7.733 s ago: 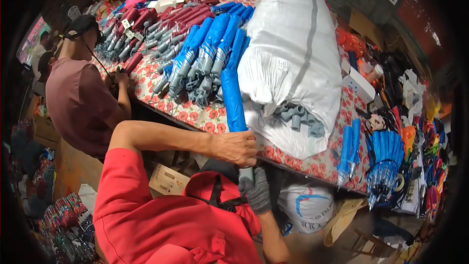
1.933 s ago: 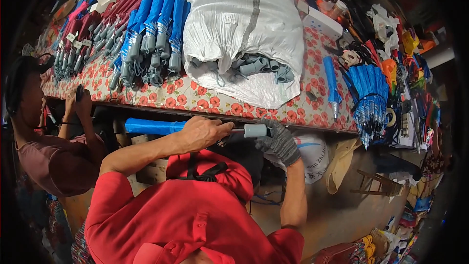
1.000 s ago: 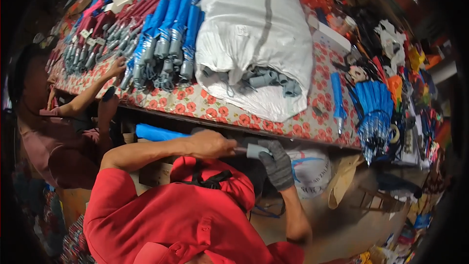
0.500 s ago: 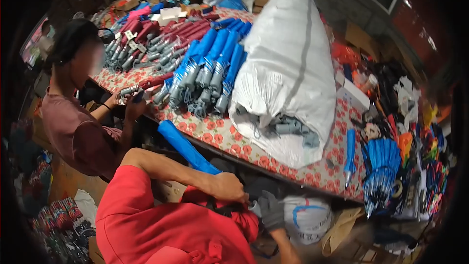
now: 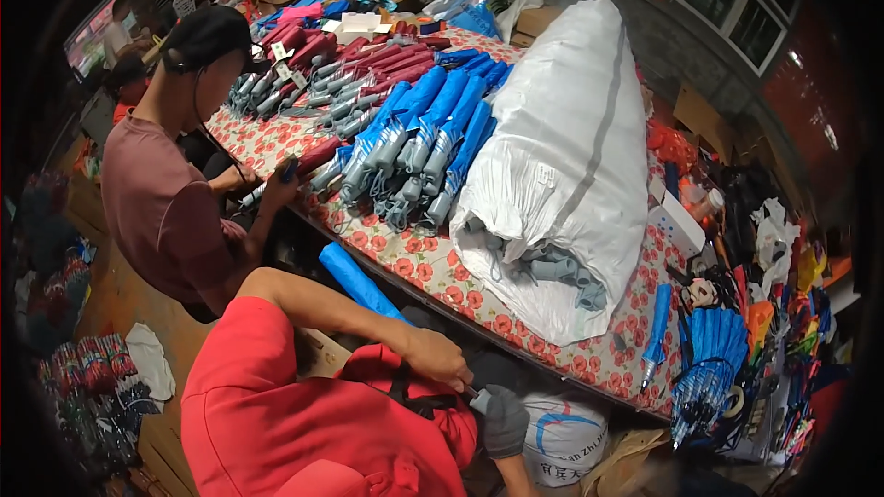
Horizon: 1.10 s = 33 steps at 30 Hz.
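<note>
A folded blue umbrella [image 5: 357,281] slants below the table edge, passing under my left forearm toward my right hand. My left hand [image 5: 438,359], bare, is closed at its lower part, with fingertips partly hidden. In a dark grey glove, my right hand [image 5: 504,421] is wrapped round the umbrella's grey handle [image 5: 480,399]. My red shirt [image 5: 322,414] fills the bottom. On the table, a big white sack [image 5: 557,147] lies with grey umbrella handles [image 5: 560,267] showing at its mouth. Folded blue umbrellas [image 5: 433,110] with grey handles are piled beside it.
Dark red umbrellas [image 5: 391,64] lie farther back on the flowered tablecloth [image 5: 433,267]. A co-worker [image 5: 166,193] stands at left, hands at the table edge. Below the table sits a white printed bag [image 5: 564,437]. Blue umbrellas [image 5: 707,359] and clutter crowd the right.
The view has shifted, so the table sits lower and farther right. My gloved fingers are curled more tightly over the handle. The co-worker's hands have moved slightly; the head is bent lower.
</note>
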Motion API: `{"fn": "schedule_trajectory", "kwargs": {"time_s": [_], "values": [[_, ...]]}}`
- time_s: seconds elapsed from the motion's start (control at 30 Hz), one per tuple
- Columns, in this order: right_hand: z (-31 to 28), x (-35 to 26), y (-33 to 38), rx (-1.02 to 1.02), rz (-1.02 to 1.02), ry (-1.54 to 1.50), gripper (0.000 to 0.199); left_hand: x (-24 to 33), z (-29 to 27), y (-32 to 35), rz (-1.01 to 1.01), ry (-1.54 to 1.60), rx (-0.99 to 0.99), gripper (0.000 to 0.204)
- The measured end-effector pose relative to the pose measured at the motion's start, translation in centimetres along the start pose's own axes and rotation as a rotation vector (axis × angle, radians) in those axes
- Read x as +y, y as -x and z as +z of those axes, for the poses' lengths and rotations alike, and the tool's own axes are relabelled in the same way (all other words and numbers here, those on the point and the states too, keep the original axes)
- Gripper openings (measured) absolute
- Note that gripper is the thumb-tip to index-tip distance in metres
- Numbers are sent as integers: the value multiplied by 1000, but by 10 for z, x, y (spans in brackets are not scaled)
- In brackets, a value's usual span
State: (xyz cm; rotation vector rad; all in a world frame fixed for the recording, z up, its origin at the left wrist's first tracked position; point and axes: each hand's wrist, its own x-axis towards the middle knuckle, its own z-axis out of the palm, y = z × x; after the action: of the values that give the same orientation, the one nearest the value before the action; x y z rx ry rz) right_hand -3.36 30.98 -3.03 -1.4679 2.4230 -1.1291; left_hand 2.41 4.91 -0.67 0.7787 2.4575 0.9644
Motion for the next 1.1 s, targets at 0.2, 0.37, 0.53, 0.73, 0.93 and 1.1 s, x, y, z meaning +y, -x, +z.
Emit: {"fn": "schedule_trajectory", "kwargs": {"time_s": [0.2, 0.37, 0.53, 0.73, 0.93, 1.1], "values": [[3, -3, -20, 35, 182, -164, 38, -10, 7, 4, -103, 40, -141, 32], [10, -7, -5, 79, -20, -47, 32, -20, 12, 5, 18, 259, -15, 30], [27, 55, -1, -147, 895, -858, 32, 13, 3, 5, -128, -286, 126, 29], [-25, -45, -30, 51, -187, 90, 32, -17, -6, 4, 12, 641, -202, 31], [-7, 25, -23, -100, -111, -5, 25, 39, -20, 6, -151, -348, 103, 35], [-36, -56, -44, 184, -336, 196, 24, -23, 2, -5, 131, 694, -223, 40]]}}
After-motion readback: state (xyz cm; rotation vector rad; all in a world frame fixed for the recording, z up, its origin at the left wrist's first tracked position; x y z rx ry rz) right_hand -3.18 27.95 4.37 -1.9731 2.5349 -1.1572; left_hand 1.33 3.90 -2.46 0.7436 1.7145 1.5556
